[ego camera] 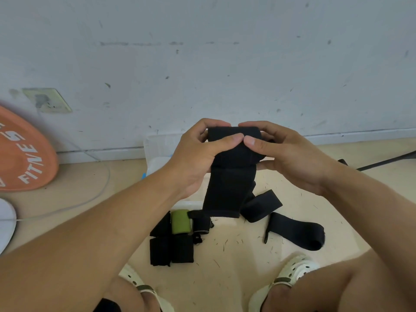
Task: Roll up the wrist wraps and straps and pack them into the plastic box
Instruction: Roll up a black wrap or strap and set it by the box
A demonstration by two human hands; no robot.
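Both my left hand [198,154] and right hand [290,154] pinch the black wrist wrap [231,172] at chest height, thumbs on its rolled top so the tail hangs straight above the plastic box [157,145].

An orange weight plate [21,152] leans against the scuffed wall [202,64] (white cable [99,194] trailing nearby).

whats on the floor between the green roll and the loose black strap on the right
In the head view, the hanging tail of the black wrap held by both hands, with bare floor below it.
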